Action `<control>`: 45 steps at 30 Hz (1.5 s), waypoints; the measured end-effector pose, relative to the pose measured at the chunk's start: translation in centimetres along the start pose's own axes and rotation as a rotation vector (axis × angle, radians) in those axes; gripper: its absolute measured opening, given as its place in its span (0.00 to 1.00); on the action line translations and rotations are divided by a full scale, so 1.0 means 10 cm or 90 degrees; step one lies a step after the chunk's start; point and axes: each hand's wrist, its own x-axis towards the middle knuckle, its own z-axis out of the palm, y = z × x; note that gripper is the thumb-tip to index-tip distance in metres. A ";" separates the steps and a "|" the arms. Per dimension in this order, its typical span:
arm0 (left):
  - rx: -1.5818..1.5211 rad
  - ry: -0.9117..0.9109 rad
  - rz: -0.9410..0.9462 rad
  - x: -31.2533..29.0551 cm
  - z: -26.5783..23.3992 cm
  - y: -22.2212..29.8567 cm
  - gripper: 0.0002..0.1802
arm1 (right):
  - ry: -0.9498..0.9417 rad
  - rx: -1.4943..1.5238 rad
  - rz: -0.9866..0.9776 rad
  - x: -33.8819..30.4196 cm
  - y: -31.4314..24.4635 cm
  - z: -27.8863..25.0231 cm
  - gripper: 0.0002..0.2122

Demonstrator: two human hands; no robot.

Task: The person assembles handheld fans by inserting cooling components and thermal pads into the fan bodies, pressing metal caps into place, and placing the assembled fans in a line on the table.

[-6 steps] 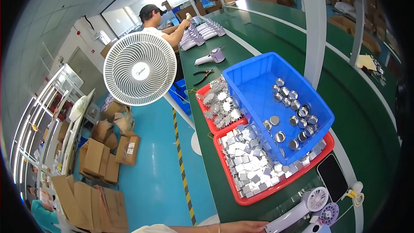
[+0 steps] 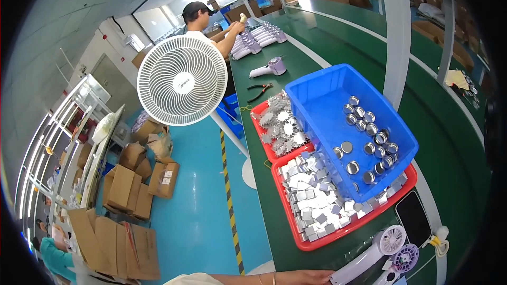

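My left hand [image 2: 303, 277] reaches in along the lower edge, a thin bracelet at its wrist. Its fingers close around the handle end of a white handheld fan [image 2: 362, 261], whose round grille points to the right. Directly beside that grille is a second round fan head [image 2: 405, 258], purple, on a white body cut off by the lower edge. My right hand is not visible. Ahead of the handheld fan, a red tray [image 2: 302, 244] holds many square silver pieces. A blue bin [image 2: 317, 87] with round metal caps rests over part of it.
A smaller red tray [image 2: 262, 140] holds spiky silver parts. Beyond it lie pliers [image 2: 260, 93] and another handheld device [image 2: 268, 67]. A black phone [image 2: 413, 219] and yellow-white cord [image 2: 439, 241] lie at right. A pedestal fan [image 2: 183, 82], post [image 2: 396, 47] and co-worker [image 2: 198, 24] stand nearby.
The whole view has shifted, so the trays, bin and pedestal fan appear farther right. The handheld fan has moved slightly up in the picture, still in my left hand.
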 end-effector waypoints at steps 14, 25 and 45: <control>0.077 0.002 -0.025 0.06 0.20 -0.02 0.09 | 0.149 -0.255 -0.113 0.07 0.00 -0.06 0.29; 0.184 0.060 -0.028 0.03 0.17 -0.03 0.08 | -0.068 -0.179 -0.061 0.21 0.06 0.00 0.21; 0.170 -0.006 -0.008 0.06 0.20 0.03 0.24 | -0.040 -0.208 0.010 0.28 0.11 0.24 0.23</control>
